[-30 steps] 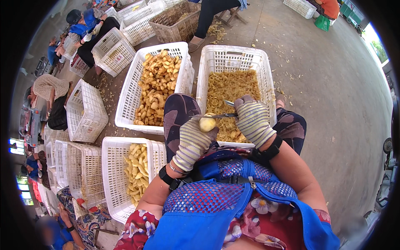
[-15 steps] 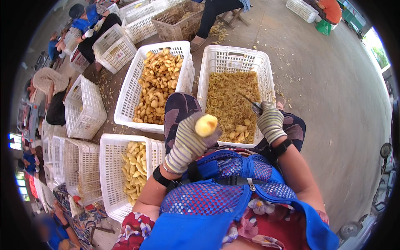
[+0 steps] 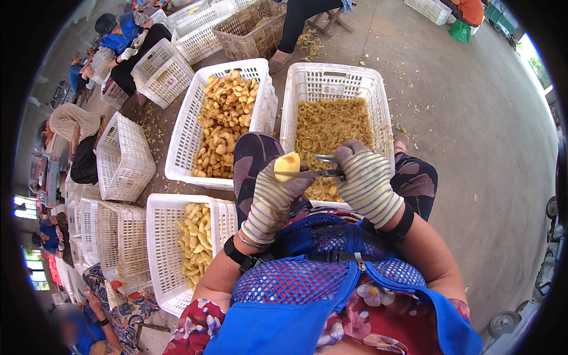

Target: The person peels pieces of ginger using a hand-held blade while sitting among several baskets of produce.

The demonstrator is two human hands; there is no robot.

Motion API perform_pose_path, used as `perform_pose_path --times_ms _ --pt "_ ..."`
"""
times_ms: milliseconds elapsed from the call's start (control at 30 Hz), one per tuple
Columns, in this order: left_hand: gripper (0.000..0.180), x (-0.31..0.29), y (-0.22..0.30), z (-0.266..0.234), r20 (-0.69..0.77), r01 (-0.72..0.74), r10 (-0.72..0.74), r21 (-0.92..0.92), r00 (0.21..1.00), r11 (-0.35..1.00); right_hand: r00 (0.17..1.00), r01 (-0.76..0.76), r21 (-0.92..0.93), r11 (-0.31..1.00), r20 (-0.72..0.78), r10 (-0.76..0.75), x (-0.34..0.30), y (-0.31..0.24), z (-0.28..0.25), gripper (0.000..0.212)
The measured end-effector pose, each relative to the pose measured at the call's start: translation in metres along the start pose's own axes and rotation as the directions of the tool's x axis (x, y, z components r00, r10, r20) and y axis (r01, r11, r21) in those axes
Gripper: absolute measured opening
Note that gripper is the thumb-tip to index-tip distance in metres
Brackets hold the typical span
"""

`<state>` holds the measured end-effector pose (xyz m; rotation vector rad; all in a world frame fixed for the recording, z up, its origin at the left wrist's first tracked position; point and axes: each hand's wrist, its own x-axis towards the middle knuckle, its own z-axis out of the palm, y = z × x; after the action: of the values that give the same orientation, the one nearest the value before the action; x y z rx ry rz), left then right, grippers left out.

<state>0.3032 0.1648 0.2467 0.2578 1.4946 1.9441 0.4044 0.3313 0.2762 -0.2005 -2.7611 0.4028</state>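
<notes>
My gloved left hand is closed round a pale yellow peeled piece that resembles ginger, its rounded end sticking up. In my gloved right hand is a thin-bladed tool. Its long dark blade lies across the yellow piece. A shorter silvery metal part also sticks out of the right hand; whether both belong to one tool I cannot tell. Below the hands, between my knees, stands a white crate with brownish-yellow peelings.
To the left of it, a white crate holds brown-yellow knobbly pieces. Nearer, another crate contains smooth yellow pieces. Stacked crates stand farther left. Other people sit among crates, and scraps lie on the concrete floor.
My right hand has moved left and up from the crate's right side, bringing the blade against the yellow piece. My left hand has shifted slightly and still holds the piece.
</notes>
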Motion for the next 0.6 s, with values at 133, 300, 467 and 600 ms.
perform_pose_path --times_ms 133,300,467,600 --pt "0.028 -0.001 0.004 0.001 0.017 0.003 -0.003 0.009 1.000 1.000 0.998 0.059 -0.034 0.998 -0.003 -0.059 0.001 -0.002 0.008 0.021" --pt "0.021 -0.002 0.013 0.004 0.145 -0.104 0.073 0.222 0.987 0.969 0.998 0.059 -0.047 0.997 -0.028 -0.061 0.000 -0.002 0.011 0.019" --pt "0.017 -0.008 0.012 0.004 0.179 -0.131 0.056 0.437 0.982 0.890 0.998 0.048 -0.109 0.993 -0.022 -0.051 0.002 -0.006 0.011 0.016" --pt "0.014 -0.008 0.011 0.003 0.230 -0.145 0.067 0.340 0.971 0.929 0.999 0.051 -0.164 0.985 0.000 -0.052 0.005 -0.005 0.015 0.015"
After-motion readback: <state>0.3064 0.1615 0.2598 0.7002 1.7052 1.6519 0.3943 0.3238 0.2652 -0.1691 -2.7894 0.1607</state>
